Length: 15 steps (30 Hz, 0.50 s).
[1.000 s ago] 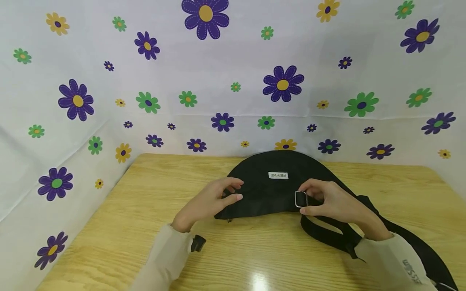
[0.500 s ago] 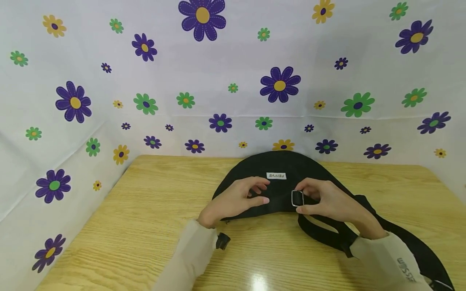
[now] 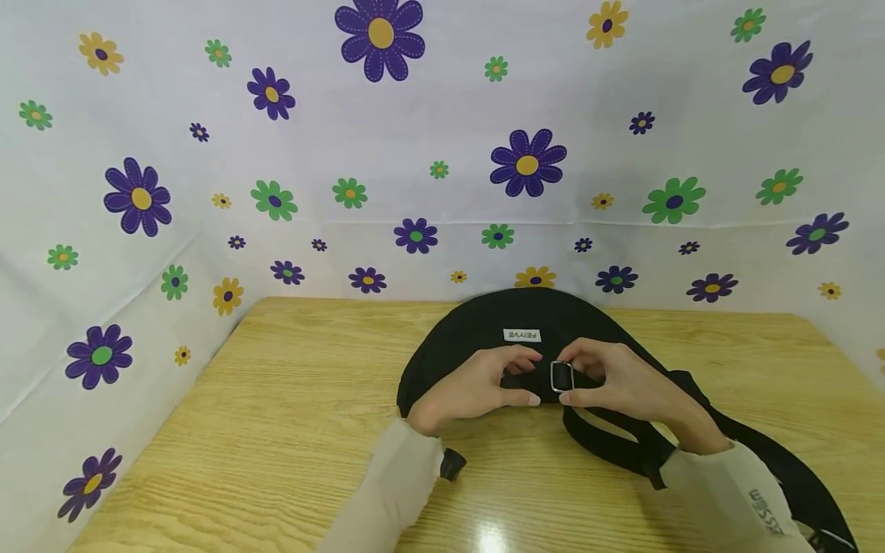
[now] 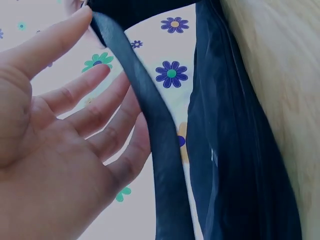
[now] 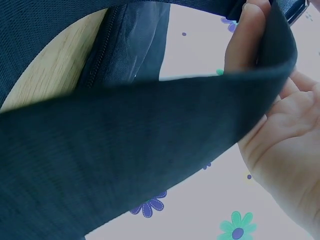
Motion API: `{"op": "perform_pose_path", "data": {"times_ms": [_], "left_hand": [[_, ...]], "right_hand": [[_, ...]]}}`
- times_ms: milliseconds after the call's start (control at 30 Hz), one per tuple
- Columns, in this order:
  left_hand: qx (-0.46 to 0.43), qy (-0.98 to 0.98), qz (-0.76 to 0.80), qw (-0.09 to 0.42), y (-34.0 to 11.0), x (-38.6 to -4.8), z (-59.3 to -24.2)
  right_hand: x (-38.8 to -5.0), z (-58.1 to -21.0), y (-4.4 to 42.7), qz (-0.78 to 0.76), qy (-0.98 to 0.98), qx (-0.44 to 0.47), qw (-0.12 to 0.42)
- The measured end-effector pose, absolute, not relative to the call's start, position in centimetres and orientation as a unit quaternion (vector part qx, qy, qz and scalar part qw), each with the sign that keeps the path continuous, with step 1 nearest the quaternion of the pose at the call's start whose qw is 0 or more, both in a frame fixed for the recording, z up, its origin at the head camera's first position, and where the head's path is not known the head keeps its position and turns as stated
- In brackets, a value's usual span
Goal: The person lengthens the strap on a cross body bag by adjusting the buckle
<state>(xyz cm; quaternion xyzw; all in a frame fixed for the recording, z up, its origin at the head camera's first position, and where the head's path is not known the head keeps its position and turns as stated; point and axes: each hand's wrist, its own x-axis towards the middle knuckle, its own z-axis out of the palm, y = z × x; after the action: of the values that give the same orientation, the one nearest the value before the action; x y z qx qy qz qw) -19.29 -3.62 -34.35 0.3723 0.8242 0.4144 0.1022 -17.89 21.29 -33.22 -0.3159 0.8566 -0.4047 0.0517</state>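
A black crescent-shaped sling bag (image 3: 459,330) with a white label (image 3: 522,336) lies on the wooden table. My right hand (image 3: 625,382) pinches a square metal strap buckle (image 3: 562,377) between thumb and fingers, above the bag's lower edge. The black strap (image 3: 608,445) loops below that hand; in the right wrist view the webbing (image 5: 165,120) crosses in front of the palm. Just left of the buckle is my left hand (image 3: 477,388), its fingers loosely bent and spread, with nothing visible between them. In the left wrist view its thumb tip (image 4: 82,17) is close to the strap; contact is unclear.
A wide strap section (image 3: 774,461) runs from the bag to the lower right, past the right sleeve. Behind the table (image 3: 290,369) hangs a white cloth (image 3: 387,153) printed with flowers, also along the left side. A small black piece (image 3: 452,464) sits at the left cuff.
My left hand has moved rightward across the bag, up beside the buckle. The right hand keeps its pinch on the buckle and has barely moved; the view has shifted slightly.
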Motion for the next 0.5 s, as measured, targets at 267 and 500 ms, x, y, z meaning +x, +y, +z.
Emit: {"op": "perform_pose_path", "data": {"times_ms": [267, 500], "left_hand": [[0.37, 0.821, 0.419, 0.117, -2.2, -19.5, -34.8], [0.348, 0.839, 0.404, 0.111, -1.7, -19.4, -35.1]], "right_hand": [[-17.9, -33.3, 21.2, -0.399, 0.862, -0.309, 0.05], [-17.9, -33.5, 21.3, -0.406, 0.858, -0.312, 0.05]]}}
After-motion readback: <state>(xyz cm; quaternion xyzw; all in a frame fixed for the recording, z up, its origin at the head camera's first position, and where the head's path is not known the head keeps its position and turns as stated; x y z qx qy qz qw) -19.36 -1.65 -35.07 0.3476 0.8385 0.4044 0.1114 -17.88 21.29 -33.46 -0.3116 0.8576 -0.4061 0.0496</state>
